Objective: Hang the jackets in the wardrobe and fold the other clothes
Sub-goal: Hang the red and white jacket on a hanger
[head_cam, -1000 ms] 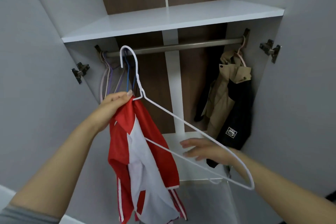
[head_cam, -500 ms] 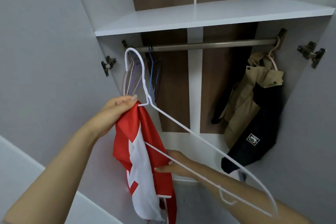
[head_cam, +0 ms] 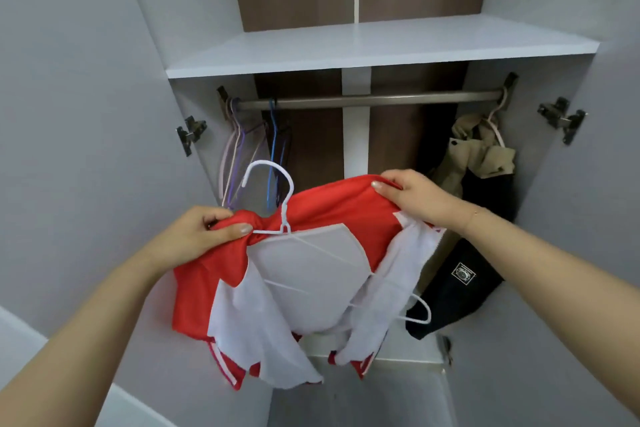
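Note:
A red and white jacket (head_cam: 332, 218) is spread out between my hands in front of the open wardrobe. My left hand (head_cam: 204, 236) grips its left shoulder together with the neck of a white wire hanger (head_cam: 282, 204), whose hook points up. My right hand (head_cam: 419, 198) pinches the jacket's upper right edge. The hanger's wire runs across the white lining, and its far end (head_cam: 420, 314) sticks out at the lower right. The metal rail (head_cam: 374, 99) runs above, under the shelf.
A beige and black jacket (head_cam: 474, 211) hangs at the rail's right end. Several empty hangers (head_cam: 249, 149) hang at the left end. A white shelf (head_cam: 381, 48) lies above the rail. Open doors with hinges (head_cam: 190, 135) flank both sides.
My right hand has come up from under the hanger and taken the jacket's right edge, spreading the jacket wide. The hanger has tipped down and now lies across the jacket.

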